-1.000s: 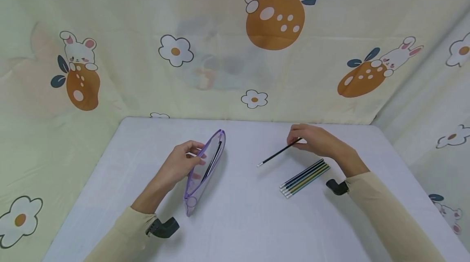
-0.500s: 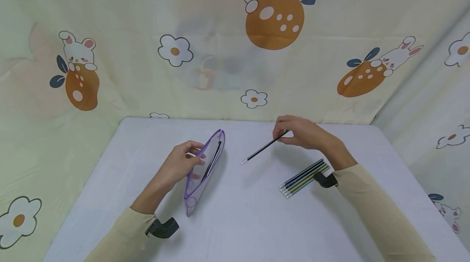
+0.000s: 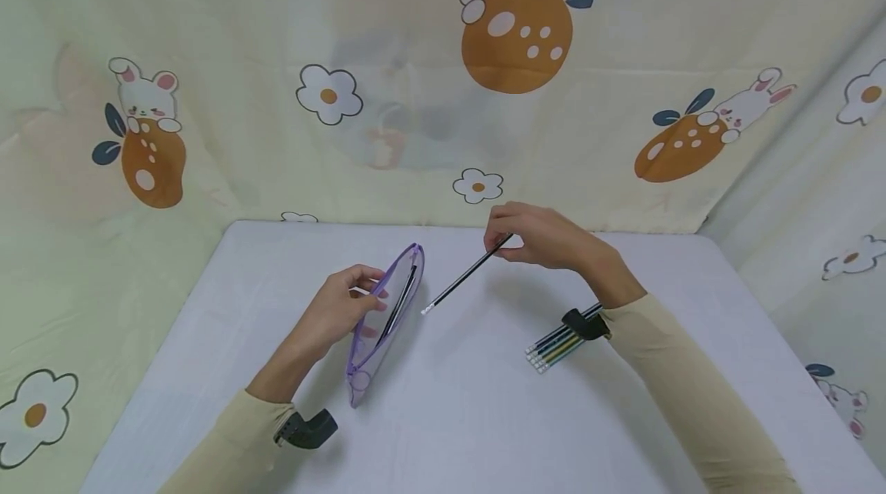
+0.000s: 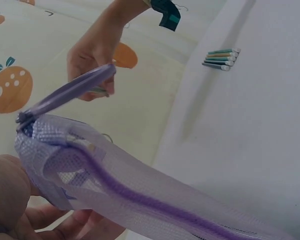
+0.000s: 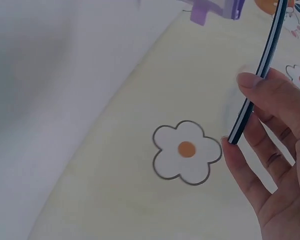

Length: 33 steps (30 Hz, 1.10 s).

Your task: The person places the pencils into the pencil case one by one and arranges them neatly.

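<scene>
My left hand [image 3: 346,302] grips the near side of a see-through mesh pencil case [image 3: 367,378] with purple edging and holds its mouth apart. Inside it lie dark pencils [image 3: 399,305]; how many I cannot tell. In the left wrist view the purple zipper edge [image 4: 140,197] curves across the mesh. A dark, pale-striped pencil [image 3: 465,276] is pinched between the thumb and fingers of my right hand [image 3: 540,236], above the table. Its white eraser end points down and left, just right of the case. In the right wrist view the thumb presses on the pencil [image 5: 255,85].
A row of several pencils [image 3: 547,355] in dark, green and yellowish colours lies on the white table [image 3: 457,425], partly hidden by the black camera mount [image 3: 585,324] on the right wrist. A printed curtain [image 3: 388,194] stands along the table's far edge.
My right hand has moved left and slightly up with the pencil, from above the row to near the case. My left hand and the pencil case have stayed in place.
</scene>
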Tool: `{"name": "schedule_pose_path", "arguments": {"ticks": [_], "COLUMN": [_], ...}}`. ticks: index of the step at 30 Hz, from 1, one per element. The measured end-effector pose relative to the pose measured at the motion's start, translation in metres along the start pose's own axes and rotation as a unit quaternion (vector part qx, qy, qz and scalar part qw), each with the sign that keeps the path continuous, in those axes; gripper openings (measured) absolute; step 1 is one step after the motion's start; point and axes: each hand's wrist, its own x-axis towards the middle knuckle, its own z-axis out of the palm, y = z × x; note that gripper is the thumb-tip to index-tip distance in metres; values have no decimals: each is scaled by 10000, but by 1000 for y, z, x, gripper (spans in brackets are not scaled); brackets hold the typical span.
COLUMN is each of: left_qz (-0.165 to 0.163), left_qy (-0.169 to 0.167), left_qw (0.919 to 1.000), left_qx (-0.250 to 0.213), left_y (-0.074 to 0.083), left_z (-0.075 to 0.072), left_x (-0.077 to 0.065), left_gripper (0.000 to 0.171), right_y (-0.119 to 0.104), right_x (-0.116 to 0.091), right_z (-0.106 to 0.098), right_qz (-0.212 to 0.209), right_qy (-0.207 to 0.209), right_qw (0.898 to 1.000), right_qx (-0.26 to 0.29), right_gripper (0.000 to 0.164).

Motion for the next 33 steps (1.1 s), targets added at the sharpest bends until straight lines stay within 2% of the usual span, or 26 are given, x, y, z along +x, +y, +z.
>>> {"name": "schedule_pose_path", "arguments": {"ticks": [6, 17, 25, 33], "left_qz": [-33, -37, -56, -101], "left_qy": [-16, -27, -36, -17], "left_qw": [10000, 10000, 10000, 9999], "left_qx": [-13, -18, -74, 102], "left_y": [0, 1, 2, 2], "left_z": [0, 0, 0, 1], "left_x": [1, 1, 1, 2], "left_gripper": [36, 36, 37, 37], "right_y": [-12, -23, -33, -43], "right_x": [16, 41, 56, 70], "right_z": [-7, -4, -1, 5], "right_qz": [-84, -713, -601, -649], "right_qy": [-51, 45, -217, -421], "right_qw": [9999, 9971, 9979, 9967], "right_qx": [-22, -253, -73, -247], "right_gripper": [18, 19, 17, 15]}}
